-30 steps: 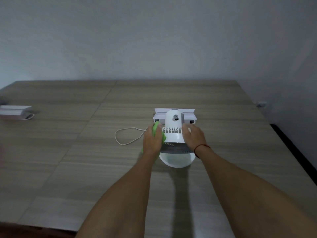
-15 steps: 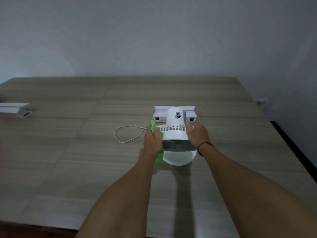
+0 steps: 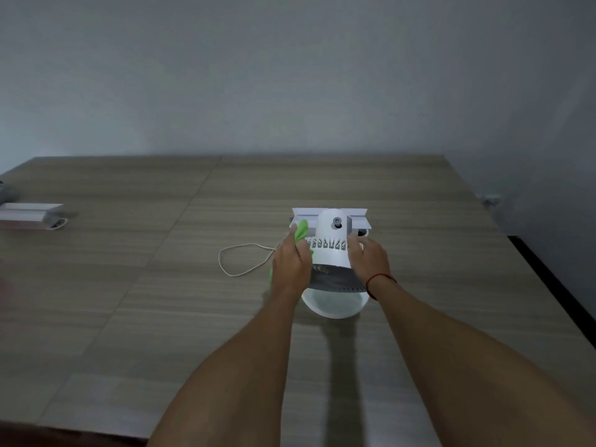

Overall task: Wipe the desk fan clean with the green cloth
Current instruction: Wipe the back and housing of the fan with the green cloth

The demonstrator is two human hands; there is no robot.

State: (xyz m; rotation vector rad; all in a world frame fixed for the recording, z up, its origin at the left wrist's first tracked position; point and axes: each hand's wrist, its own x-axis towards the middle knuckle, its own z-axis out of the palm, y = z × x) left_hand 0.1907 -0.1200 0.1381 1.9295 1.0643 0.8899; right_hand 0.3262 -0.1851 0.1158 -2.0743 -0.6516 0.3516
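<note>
On the bench point(image 3: 161, 301), near its middle, my left hand point(image 3: 290, 269) pinched the green cloth point(image 3: 301, 230) in curled fingers point(image 3: 298, 251) against the left flank of the desk fan point(image 3: 332, 253). My right hand point(image 3: 367, 262) gripped the housing opposite. I judged the wiping under way, with grille and far base left to do.

No text, label, brand or number can be read anywhere; the white desk fan point(image 3: 333, 253), the pale box point(image 3: 30, 214) and the worktop point(image 3: 145, 317) show no legible marks

White desk fan point(image 3: 332, 253) with dark grille, green cloth point(image 3: 302, 230), wood-grain striped table point(image 3: 161, 285), red wrist string point(image 3: 380, 279).
</note>
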